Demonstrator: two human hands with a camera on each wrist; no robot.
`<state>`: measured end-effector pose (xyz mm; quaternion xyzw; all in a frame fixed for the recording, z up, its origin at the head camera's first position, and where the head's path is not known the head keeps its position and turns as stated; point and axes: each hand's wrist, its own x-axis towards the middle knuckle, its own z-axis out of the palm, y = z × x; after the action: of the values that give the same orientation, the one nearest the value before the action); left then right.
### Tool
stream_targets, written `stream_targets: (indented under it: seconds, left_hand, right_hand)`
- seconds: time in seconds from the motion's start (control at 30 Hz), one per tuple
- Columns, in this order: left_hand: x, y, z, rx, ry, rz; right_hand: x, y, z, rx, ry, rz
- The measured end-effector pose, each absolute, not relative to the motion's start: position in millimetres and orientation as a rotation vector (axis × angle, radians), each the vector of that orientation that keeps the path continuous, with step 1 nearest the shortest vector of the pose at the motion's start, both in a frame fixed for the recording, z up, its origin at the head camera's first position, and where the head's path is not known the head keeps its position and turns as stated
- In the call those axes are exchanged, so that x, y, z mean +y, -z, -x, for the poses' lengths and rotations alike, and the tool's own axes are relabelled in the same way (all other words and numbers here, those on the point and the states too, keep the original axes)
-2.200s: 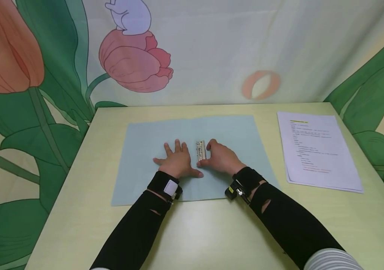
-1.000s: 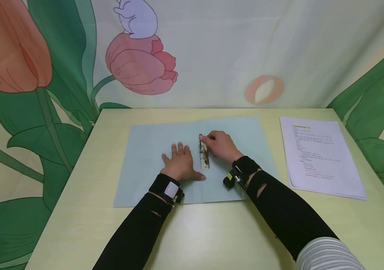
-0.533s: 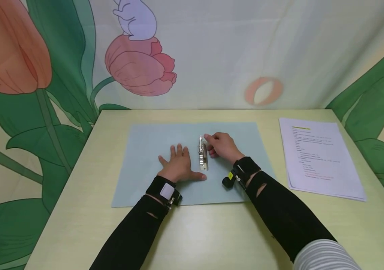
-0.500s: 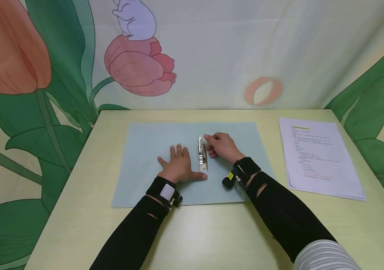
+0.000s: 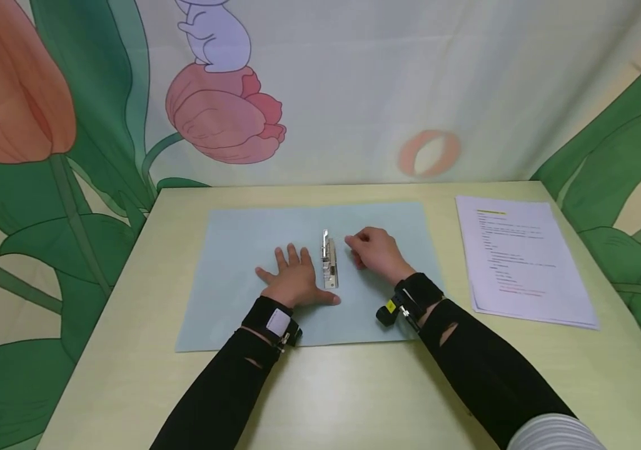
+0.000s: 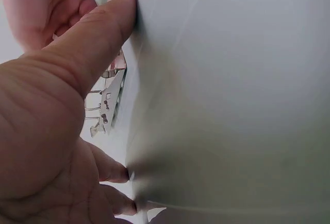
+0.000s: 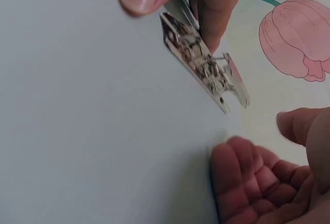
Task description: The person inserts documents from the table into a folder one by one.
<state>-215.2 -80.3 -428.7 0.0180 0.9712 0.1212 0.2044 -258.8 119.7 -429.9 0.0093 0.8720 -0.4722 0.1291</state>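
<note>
A pale blue folder (image 5: pixel 241 231) lies spread flat on the table. Near its middle stands a metal lever clip (image 5: pixel 329 262), its lever lifted with the free end pointing to the far side. My left hand (image 5: pixel 293 280) rests on the folder left of the clip, fingers spread and thumb stretched out below the clip's near end. To the right of the clip, apart from it, my right hand (image 5: pixel 379 253) hovers with loosely curled fingers. The right wrist view shows a gap between this hand's thumb (image 7: pixel 298 125) and fingers, holding nothing.
A stack of printed white sheets (image 5: pixel 523 262) lies on the table (image 5: pixel 354 400) to the right of the folder. Behind the table hangs a cloth (image 5: pixel 354 94) printed with flowers and leaves.
My right hand first touched the clip, shifted to its far end and the lever came up; now the hand has let go and drawn right. My left hand stays on the folder.
</note>
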Motion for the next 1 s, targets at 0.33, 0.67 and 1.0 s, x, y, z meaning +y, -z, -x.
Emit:
stream_targets:
  seconds: [0.33,0.67,1.0]
  left_hand:
    - [-84.9,428.6,211.6,2.716,-0.318,-0.056]
    - [-84.3,428.5,211.2,2.706,-0.306,-0.064]
    - [-88.4,426.3,209.9,2.699,-0.303,-0.04]
  right_hand:
    - [145.9,438.2,244.7,2.568,1.364,-0.166]
    - [163.5,432.3,227.3,2.686,1.342,-0.161]
    - [226.7,414.5,187.9,2.961,0.927,-0.302]
